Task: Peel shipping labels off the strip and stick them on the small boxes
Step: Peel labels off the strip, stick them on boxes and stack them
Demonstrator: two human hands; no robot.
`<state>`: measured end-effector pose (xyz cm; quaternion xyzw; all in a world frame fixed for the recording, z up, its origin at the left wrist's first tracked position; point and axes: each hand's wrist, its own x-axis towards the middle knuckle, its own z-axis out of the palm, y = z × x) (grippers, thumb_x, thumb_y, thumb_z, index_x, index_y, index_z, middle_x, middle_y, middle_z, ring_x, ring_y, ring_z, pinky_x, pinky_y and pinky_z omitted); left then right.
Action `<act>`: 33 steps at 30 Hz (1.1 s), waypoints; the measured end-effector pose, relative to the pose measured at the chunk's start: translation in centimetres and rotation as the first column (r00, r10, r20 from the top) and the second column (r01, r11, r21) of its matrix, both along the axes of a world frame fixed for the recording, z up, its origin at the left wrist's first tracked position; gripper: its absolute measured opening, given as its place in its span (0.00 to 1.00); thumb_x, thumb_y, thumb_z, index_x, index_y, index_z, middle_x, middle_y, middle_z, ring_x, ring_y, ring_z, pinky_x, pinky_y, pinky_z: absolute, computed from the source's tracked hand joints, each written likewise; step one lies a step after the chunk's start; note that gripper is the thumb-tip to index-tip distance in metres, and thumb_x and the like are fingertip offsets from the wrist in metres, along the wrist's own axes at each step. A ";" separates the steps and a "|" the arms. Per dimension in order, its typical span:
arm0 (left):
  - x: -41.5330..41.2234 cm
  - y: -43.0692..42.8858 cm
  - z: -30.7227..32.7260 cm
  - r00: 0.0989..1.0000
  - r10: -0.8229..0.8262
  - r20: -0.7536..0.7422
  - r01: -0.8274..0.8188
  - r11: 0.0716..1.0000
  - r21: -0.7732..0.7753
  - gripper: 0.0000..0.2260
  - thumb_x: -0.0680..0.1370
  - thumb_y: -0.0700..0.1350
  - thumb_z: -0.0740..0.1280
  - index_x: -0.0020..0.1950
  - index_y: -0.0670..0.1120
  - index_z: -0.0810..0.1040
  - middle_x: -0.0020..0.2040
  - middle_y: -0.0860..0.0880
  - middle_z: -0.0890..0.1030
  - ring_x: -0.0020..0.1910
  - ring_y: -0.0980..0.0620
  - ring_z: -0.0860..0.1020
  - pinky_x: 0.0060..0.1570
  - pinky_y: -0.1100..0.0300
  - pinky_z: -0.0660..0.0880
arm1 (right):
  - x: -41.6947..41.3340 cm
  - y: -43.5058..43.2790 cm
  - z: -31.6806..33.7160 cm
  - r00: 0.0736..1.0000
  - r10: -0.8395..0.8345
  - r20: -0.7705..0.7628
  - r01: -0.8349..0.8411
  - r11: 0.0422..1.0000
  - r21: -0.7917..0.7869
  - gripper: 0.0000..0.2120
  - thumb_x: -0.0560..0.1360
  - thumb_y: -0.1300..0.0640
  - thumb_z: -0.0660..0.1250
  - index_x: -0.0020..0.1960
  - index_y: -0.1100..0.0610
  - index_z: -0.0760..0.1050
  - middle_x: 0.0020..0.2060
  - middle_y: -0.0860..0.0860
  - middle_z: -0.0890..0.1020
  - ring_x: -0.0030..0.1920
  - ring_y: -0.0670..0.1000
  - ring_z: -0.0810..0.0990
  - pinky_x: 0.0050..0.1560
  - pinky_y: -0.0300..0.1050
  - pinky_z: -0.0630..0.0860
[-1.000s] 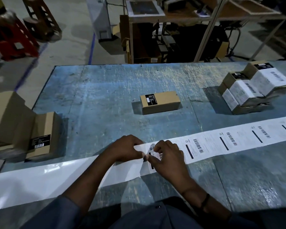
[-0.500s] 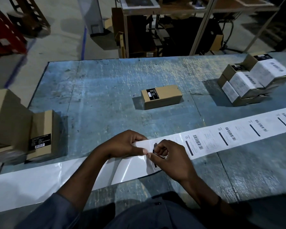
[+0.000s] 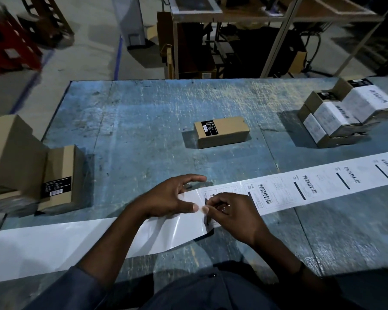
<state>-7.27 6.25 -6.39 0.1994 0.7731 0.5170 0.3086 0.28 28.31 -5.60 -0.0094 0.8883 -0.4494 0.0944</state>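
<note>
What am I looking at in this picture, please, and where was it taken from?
No machine here: a person's bare hands, seen from a camera worn on the head, looking down. On the blue table lie a long label strip, one brown box in the middle, more plain boxes at the left and labelled boxes at the right. The left hand presses the shiny backing with its thumb; the right hand pinches the edge of a label to peel it.

Counted one label strip (image 3: 143,236) with at least four printed labels (image 3: 271,194); three plain boxes (image 3: 224,133), one central, two left; at least three labelled boxes (image 3: 332,118); one tabletop (image 3: 143,130).
</note>
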 end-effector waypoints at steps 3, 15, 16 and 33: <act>-0.2 -0.3 -0.3 0.999 -0.019 -0.041 0.015 0.997 -0.075 0.34 0.74 0.48 0.80 0.76 0.64 0.70 0.75 0.62 0.72 0.69 0.57 0.76 0.70 0.51 0.75 | -0.1 0.1 -0.3 1.000 0.030 -0.010 -0.029 0.998 0.061 0.06 0.78 0.53 0.73 0.43 0.51 0.85 0.38 0.43 0.87 0.41 0.40 0.84 0.44 0.34 0.77; 0.0 -0.7 0.1 0.990 -0.090 0.109 0.109 0.978 -0.179 0.51 0.65 0.56 0.84 0.81 0.67 0.59 0.81 0.62 0.62 0.78 0.55 0.64 0.75 0.54 0.66 | -0.4 -0.8 -0.3 0.996 0.005 0.085 -0.004 1.000 -0.005 0.13 0.70 0.42 0.79 0.39 0.51 0.82 0.35 0.44 0.85 0.38 0.42 0.84 0.41 0.40 0.79; 0.0 -0.8 0.2 0.990 -0.101 0.103 0.119 0.975 -0.188 0.51 0.65 0.57 0.84 0.81 0.66 0.58 0.81 0.64 0.61 0.79 0.55 0.62 0.76 0.55 0.64 | -0.5 -0.9 -0.3 0.996 -0.015 0.086 0.015 1.000 0.001 0.15 0.70 0.40 0.78 0.38 0.51 0.82 0.34 0.44 0.85 0.37 0.43 0.83 0.41 0.41 0.80; 0.4 -0.5 1.5 0.995 -0.091 0.042 0.097 0.979 -0.178 0.08 0.70 0.44 0.82 0.37 0.54 0.85 0.34 0.57 0.83 0.33 0.61 0.78 0.37 0.64 0.71 | -1.0 -1.4 0.1 0.999 0.033 0.019 -0.033 0.999 0.018 0.14 0.69 0.44 0.81 0.40 0.52 0.81 0.36 0.46 0.85 0.39 0.42 0.83 0.40 0.36 0.78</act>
